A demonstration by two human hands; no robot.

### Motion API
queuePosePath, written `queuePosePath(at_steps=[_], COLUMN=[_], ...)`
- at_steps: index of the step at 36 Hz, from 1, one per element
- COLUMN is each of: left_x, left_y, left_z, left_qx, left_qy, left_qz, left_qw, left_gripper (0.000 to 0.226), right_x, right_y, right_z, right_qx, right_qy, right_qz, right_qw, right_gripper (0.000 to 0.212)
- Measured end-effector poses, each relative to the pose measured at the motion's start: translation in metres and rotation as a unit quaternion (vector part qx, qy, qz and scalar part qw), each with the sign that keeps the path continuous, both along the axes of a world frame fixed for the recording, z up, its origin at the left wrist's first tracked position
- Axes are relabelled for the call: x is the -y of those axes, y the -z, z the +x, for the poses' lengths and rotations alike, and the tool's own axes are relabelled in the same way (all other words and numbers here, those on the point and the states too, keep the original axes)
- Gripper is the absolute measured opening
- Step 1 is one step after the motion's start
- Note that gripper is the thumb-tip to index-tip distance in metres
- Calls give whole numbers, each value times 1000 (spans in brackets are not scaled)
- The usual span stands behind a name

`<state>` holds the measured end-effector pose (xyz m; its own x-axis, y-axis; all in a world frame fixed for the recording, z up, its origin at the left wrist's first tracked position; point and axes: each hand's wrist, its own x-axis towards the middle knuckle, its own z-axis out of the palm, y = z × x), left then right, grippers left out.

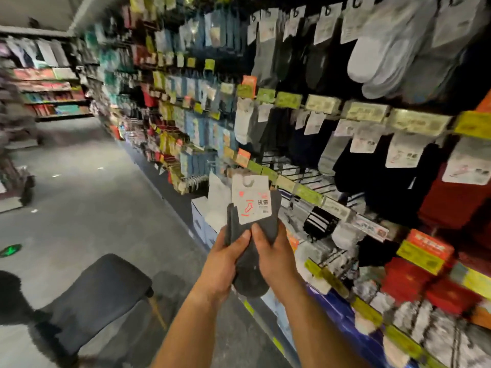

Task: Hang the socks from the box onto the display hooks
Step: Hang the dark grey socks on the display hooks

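Both hands up in front of the sock wall. The left hand (225,261) and right hand (276,258) together grip a pair of dark grey socks (252,251), thumbs pinching the fabric just below its white card label (251,199). Display hooks (305,179) sit just beyond the hands; a dark stool (101,293) stands below left.

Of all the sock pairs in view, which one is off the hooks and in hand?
The dark grey pair with the white card, gripped by both the left hand and right hand; all others hang on the wall display.
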<state>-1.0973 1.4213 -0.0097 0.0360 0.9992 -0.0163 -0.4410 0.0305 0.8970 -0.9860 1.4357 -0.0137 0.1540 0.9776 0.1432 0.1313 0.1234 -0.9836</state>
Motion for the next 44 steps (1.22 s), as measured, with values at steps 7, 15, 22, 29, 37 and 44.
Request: queuePosePath(at_steps=[7, 15, 22, 29, 37, 44], left_x=[-137, -267, -372, -468, -553, -581], left_y=[-13, -44, -45, -42, -42, -42], left_z=[-49, -90, -87, -101, -128, -132], left_qx=[-31, -26, -3, -2, -29, -2], left_qy=[17, 35, 130, 212, 298, 367], left_qz=[3, 7, 30, 65, 69, 61], left_qw=[999, 999, 991, 975, 952, 928], left_gripper=[34, 48, 38, 48, 41, 44], right_x=[-142, -272, -356, -423, -472, -491], right_y=[-1, -29, -31, -34, -45, -44], right_z=[-48, -83, -86, -107, -149, -159], right_qx=[-14, 9, 3, -31, -50, -2], right_qy=[3, 20, 126, 219, 307, 429], right_qz=[2, -1, 24, 21, 32, 44], right_qw=[1000, 1000, 992, 975, 950, 902], right_gripper=[48, 50, 52, 51, 48, 56])
